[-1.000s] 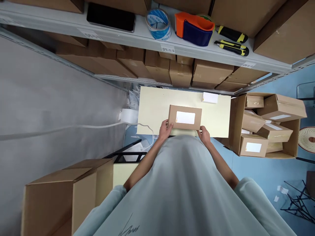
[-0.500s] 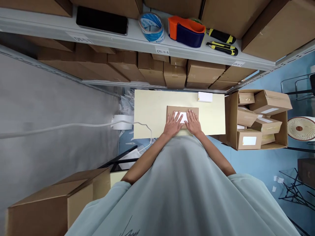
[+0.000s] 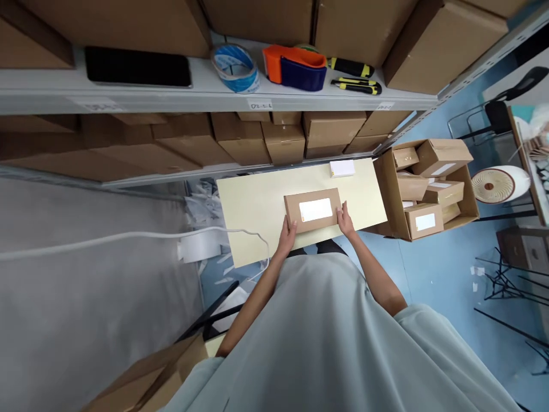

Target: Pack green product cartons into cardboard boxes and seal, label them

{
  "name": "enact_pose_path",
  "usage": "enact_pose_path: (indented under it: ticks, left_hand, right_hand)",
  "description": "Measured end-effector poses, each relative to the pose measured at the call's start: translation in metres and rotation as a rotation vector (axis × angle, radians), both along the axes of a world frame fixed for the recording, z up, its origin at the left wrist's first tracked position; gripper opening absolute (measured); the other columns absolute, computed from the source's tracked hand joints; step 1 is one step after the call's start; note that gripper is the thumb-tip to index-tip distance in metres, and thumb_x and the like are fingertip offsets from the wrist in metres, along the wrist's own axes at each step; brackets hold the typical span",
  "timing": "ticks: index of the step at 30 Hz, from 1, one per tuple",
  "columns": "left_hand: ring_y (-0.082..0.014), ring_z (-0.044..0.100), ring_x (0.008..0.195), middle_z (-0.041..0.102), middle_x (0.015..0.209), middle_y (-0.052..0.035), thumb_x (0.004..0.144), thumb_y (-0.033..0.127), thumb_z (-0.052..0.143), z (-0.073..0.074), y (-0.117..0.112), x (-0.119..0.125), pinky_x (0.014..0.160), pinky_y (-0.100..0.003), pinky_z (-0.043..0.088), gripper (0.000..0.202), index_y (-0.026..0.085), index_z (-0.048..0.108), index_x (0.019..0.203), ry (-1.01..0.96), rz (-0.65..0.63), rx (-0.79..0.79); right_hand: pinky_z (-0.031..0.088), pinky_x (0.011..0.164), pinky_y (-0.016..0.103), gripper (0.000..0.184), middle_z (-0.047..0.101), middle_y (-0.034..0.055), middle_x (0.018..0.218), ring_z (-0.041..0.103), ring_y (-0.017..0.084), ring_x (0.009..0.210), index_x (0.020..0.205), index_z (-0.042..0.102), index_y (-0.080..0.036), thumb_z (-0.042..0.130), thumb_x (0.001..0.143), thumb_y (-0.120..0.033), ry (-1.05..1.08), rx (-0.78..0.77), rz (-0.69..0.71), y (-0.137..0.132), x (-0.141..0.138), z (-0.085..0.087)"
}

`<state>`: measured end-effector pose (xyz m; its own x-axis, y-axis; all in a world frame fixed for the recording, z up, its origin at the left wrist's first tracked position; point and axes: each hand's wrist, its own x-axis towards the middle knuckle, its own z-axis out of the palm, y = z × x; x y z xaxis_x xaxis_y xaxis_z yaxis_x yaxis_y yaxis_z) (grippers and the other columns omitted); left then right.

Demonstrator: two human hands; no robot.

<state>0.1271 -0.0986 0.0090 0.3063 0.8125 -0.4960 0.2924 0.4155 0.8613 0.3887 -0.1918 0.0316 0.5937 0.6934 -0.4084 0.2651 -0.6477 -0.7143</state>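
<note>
A flat brown cardboard box point(image 3: 295, 207) with a white label point(image 3: 315, 210) on its top face is held between my two hands over the pale yellow table point(image 3: 253, 197). My left hand point(image 3: 286, 234) grips its left end, thumb near the front corner. At the opposite end, my right hand point(image 3: 343, 218) holds the box's right edge with the fingers along its side. Whether the box touches the tabletop I cannot tell. Behind it, near the table's back edge, lies a small stack of white labels point(image 3: 342, 168).
An open carton point(image 3: 390, 197) of labelled parcels stands right of the table. Above, a shelf point(image 3: 171, 100) carries a phone point(image 3: 138, 67), blue tape roll point(image 3: 235, 67), orange tape dispenser point(image 3: 295, 67) and cutters point(image 3: 355, 86). A white cable point(image 3: 141, 234) crosses from the left; a fan point(image 3: 493, 184) stands right.
My hands have gone from lying flat on the label to gripping the box's two ends. The box now sits closer and slightly tilted in view. My head view has turned to the right.
</note>
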Motion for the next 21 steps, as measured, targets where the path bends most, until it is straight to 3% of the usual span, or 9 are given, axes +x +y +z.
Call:
enact_pose_path:
  ticks: [3, 5, 8, 11, 15, 21]
  left_hand:
    - [-0.0321, 0.05, 0.164, 0.057, 0.172, -0.0184, 0.102, 0.078, 0.057, 0.001, -0.003, -0.008, 0.139, -0.051, 0.034, 0.082, 0.023, 0.056, 0.163, -0.041, -0.03, -0.045]
    - [-0.0343, 0.055, 0.16, 0.062, 0.167, -0.0181, 0.1, 0.075, 0.064, 0.006, -0.002, -0.011, 0.137, -0.054, 0.039, 0.076, 0.024, 0.061, 0.157, -0.012, -0.032, -0.092]
    - [-0.0368, 0.064, 0.151, 0.07, 0.157, -0.0179, 0.096, 0.065, 0.074, 0.018, 0.001, -0.006, 0.131, -0.057, 0.048, 0.066, 0.024, 0.066, 0.148, 0.02, -0.1, -0.112]
    - [-0.0356, 0.067, 0.147, 0.073, 0.154, -0.0154, 0.095, 0.056, 0.077, 0.037, -0.002, 0.017, 0.129, -0.055, 0.051, 0.06, 0.024, 0.067, 0.145, -0.034, -0.175, -0.083]
    - [-0.0339, 0.065, 0.15, 0.07, 0.158, -0.0121, 0.097, 0.053, 0.075, 0.07, -0.015, 0.082, 0.129, -0.053, 0.052, 0.059, 0.027, 0.065, 0.149, -0.066, -0.257, -0.011]
    - [-0.0339, 0.067, 0.147, 0.072, 0.153, -0.0119, 0.094, 0.058, 0.075, 0.108, -0.032, 0.22, 0.127, -0.05, 0.054, 0.062, 0.027, 0.067, 0.147, -0.037, -0.39, 0.103]
  right_hand:
    - [0.045, 0.133, 0.054, 0.095, 0.061, 0.018, 0.168, 0.058, 0.032, 0.158, 0.167, 0.052, -0.015, 0.037, 0.106, -0.085, 0.116, 0.098, -0.041, -0.016, -0.012, 0.002]
    - [0.051, 0.129, 0.053, 0.089, 0.071, 0.0138, 0.158, 0.066, 0.033, 0.149, 0.159, 0.062, -0.019, 0.046, 0.102, -0.086, 0.174, 0.167, -0.039, -0.025, -0.019, 0.006]
    - [0.053, 0.127, 0.054, 0.084, 0.075, 0.0107, 0.152, 0.071, 0.033, 0.143, 0.154, 0.067, -0.022, 0.057, 0.097, -0.084, 0.19, 0.236, -0.085, -0.038, -0.016, 0.017]
    - [0.052, 0.128, 0.054, 0.083, 0.073, 0.01, 0.156, 0.069, 0.033, 0.145, 0.158, 0.066, -0.024, 0.058, 0.098, -0.082, 0.171, 0.306, -0.138, -0.053, 0.008, 0.035]
    - [0.05, 0.131, 0.055, 0.088, 0.071, 0.0092, 0.159, 0.064, 0.033, 0.151, 0.165, 0.06, -0.026, 0.054, 0.1, -0.085, 0.12, 0.38, -0.214, -0.075, 0.068, 0.064]
    - [0.046, 0.134, 0.053, 0.086, 0.074, 0.0108, 0.151, 0.061, 0.033, 0.153, 0.164, 0.062, -0.028, 0.051, 0.102, -0.086, 0.016, 0.491, -0.375, -0.124, 0.177, 0.086]
